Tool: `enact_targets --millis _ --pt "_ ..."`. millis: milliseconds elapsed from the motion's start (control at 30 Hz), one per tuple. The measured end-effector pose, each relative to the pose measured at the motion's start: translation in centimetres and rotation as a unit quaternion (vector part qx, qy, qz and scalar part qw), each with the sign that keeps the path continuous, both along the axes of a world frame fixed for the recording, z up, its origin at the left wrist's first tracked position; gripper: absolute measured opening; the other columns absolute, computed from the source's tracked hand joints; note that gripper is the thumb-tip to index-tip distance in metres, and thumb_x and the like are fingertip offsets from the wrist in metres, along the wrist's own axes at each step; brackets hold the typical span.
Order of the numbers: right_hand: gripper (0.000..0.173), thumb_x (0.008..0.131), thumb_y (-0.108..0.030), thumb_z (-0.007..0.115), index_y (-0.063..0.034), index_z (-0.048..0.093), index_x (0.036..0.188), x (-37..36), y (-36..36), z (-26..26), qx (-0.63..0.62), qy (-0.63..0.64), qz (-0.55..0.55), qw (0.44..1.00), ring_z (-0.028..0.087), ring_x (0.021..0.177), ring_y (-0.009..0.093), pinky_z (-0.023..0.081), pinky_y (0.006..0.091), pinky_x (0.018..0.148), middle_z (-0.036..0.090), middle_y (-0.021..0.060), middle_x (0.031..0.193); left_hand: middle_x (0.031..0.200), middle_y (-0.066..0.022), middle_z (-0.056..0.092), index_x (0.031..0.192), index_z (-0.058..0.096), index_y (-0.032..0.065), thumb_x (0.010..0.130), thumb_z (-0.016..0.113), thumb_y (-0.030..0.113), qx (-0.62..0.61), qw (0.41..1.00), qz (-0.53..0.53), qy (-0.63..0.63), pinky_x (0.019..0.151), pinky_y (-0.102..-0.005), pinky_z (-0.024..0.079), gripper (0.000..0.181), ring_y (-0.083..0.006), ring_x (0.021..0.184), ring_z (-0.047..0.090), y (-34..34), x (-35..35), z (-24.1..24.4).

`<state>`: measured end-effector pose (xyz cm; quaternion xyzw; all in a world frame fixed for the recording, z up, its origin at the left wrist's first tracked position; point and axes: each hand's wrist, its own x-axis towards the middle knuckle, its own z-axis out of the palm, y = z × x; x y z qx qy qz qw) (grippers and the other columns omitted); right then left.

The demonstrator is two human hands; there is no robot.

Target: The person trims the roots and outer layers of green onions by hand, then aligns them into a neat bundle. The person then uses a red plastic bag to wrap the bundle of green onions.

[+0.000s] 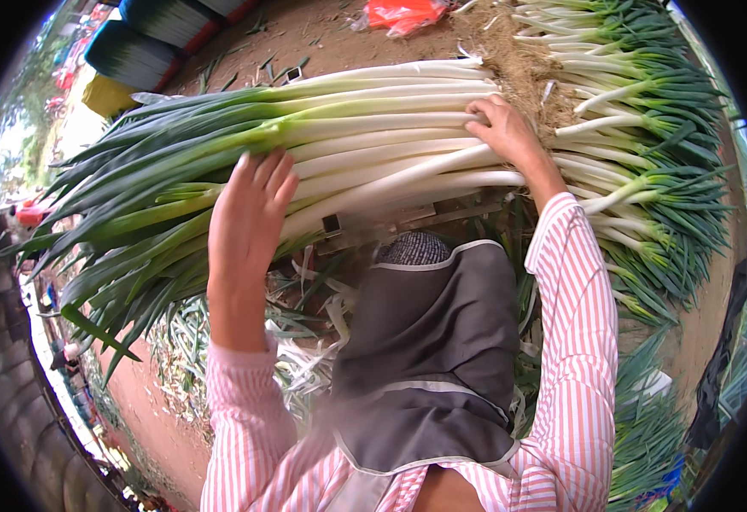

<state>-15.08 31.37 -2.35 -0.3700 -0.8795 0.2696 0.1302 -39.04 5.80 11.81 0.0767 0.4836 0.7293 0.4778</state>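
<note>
A broad layer of long green onions lies crosswise in front of me, white root ends to the right and green leaves to the left. My left hand rests with its fingers extended on the stalks, where the white turns green. At the root ends, my right hand touches the stalk tips with its fingers curled; whether it grips one cannot be told. Part of a metal frame with square tube ends shows beneath the stalks.
More green onions lie piled at the right, leaves outward, beside matted roots. A red plastic bag lies on the soil at the top. Large rolls of striped material stand upper left. Leaf scraps litter the ground near my apron.
</note>
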Motion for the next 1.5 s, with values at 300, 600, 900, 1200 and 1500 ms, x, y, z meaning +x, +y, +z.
enact_targets --millis 300,600,900,1200,1500 --pt "0.03 0.08 -0.028 0.067 -0.0103 0.06 0.103 0.4 0.7 0.2 0.026 -0.033 0.023 0.999 0.06 0.091 0.029 0.047 0.0407 0.078 0.058 0.0093 0.099 0.11 -0.0094 0.061 0.107 0.064 0.0083 0.078 0.064 0.004 -0.118 0.496 -0.09 0.856 0.089 -0.0385 0.045 0.029 -0.0276 0.103 0.056 -0.4 -0.6 1.1" --pt "0.022 0.081 -0.028 0.065 -0.0092 0.068 0.091 0.9 0.1 2.2 -0.015 -0.074 0.007 0.997 0.06 0.089 0.027 0.046 0.0381 0.079 0.058 0.0085 0.092 0.092 -0.0045 0.052 0.093 0.066 0.0152 0.075 0.067 0.021 -0.127 0.316 -0.183 0.922 0.084 -0.0371 0.04 0.019 -0.0228 0.093 0.049 4.1 -2.9 -2.5" --pt "0.044 0.085 -0.047 0.056 -0.0058 0.061 0.1 0.6 -3.4 1.5 0.059 0.024 0.09 0.994 0.056 0.091 0.027 0.046 0.039 0.08 0.055 0.0093 0.09 0.096 -0.0052 0.05 0.097 0.06 0.0094 0.074 0.056 0.012 -0.12 0.239 -0.216 0.939 0.087 -0.0349 0.039 0.024 -0.0218 0.097 0.049 4.0 -3.1 -3.6" --pt "0.03 0.071 -0.031 0.075 -0.0123 0.064 0.092 1.6 -8.2 0.4 0.14 0.109 0.002 0.984 0.052 0.091 0.026 0.043 0.0374 0.083 0.055 0.0048 0.09 0.095 -0.0084 0.05 0.116 0.059 0.0191 0.076 0.067 0.033 -0.059 0.24 -0.285 0.926 0.091 -0.0402 0.038 0.043 -0.0241 0.095 0.049 3.5 -1.6 -2.0" --pt "0.032 0.071 -0.034 0.074 -0.0107 0.065 0.09 2.0 -9.2 -0.1 0.11 0.112 -0.021 0.987 0.054 0.091 0.024 0.043 0.0378 0.084 0.057 0.0042 0.088 0.103 -0.0071 0.049 0.118 0.059 0.0245 0.075 0.068 0.031 -0.111 0.233 -0.211 0.943 0.086 -0.0375 0.038 0.045 -0.0229 0.099 0.047 2.5 -0.9 -4.1"
